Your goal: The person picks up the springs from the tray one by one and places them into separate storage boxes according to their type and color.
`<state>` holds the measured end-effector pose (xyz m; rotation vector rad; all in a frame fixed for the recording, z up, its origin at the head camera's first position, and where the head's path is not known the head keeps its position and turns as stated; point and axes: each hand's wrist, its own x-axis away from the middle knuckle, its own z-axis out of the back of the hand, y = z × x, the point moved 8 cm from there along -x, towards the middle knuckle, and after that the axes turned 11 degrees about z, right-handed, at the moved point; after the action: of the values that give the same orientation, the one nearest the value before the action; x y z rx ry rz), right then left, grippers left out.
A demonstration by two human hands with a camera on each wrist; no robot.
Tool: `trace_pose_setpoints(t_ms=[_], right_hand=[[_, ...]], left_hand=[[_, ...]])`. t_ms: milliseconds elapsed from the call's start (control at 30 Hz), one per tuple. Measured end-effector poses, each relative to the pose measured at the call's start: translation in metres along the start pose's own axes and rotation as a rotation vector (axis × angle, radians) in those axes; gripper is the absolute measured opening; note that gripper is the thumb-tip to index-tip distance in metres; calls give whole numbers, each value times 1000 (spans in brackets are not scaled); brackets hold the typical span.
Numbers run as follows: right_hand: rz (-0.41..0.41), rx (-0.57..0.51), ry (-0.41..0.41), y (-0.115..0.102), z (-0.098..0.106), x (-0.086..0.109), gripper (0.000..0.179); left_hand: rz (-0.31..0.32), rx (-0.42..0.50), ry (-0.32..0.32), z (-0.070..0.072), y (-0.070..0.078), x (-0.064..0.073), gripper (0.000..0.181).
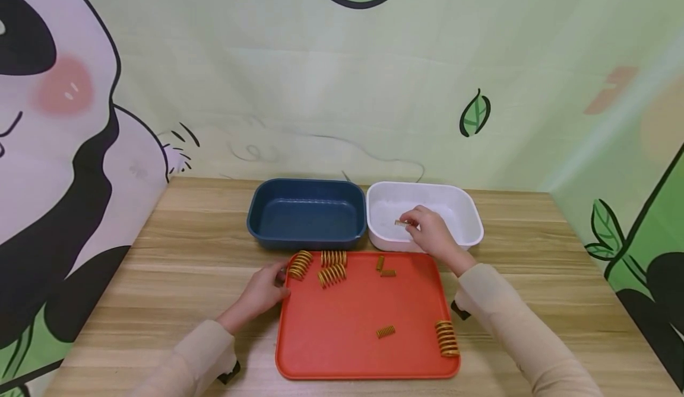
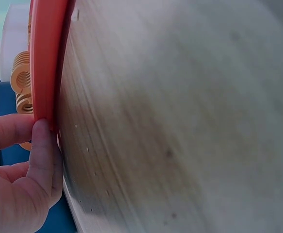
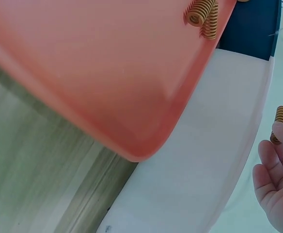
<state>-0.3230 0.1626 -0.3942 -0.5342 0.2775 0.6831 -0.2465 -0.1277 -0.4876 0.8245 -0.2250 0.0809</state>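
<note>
My right hand [image 1: 430,231] pinches a small gold coil spring [image 1: 402,223] between thumb and fingers, over the white bin [image 1: 470,210]. That spring [image 3: 281,114] also shows in the right wrist view, its upper end poking out past the thumb. At the left edge of the red tray [image 1: 342,349], my left hand [image 1: 262,290] grips the rim; the left wrist view shows thumb and fingers [image 2: 42,150] on either side of it. Three larger springs [image 1: 332,275] lie near the tray's upper left corner. Two small springs [image 1: 388,273] sit by its far edge, another small spring [image 1: 386,332] lower down.
Left of the white bin and right beside it stands a dark blue bin [image 1: 307,244] with nothing in it. A large spring [image 1: 446,339] lies along the tray's right rim. Behind the wooden table [image 1: 176,254] rises a printed cloth backdrop [image 1: 256,88].
</note>
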Motion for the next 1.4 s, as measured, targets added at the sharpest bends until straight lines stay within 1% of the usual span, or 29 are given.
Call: trace_pose_setpoints(t_ms=[367, 800, 1167, 1400], right_hand=[[-34, 12, -41, 9, -2, -3, 15], [-86, -5, -37, 22, -3, -5, 16], [-102, -30, -22, 28, -6, -8, 16], [-108, -41, -15, 31, -9, -9, 16]], left_hand=[[5, -12, 6, 1, 1, 1, 57], [7, -19, 12, 1, 1, 1, 55], [-15, -11, 19, 1, 2, 2, 56], [-6, 1, 14, 1, 1, 2, 56]])
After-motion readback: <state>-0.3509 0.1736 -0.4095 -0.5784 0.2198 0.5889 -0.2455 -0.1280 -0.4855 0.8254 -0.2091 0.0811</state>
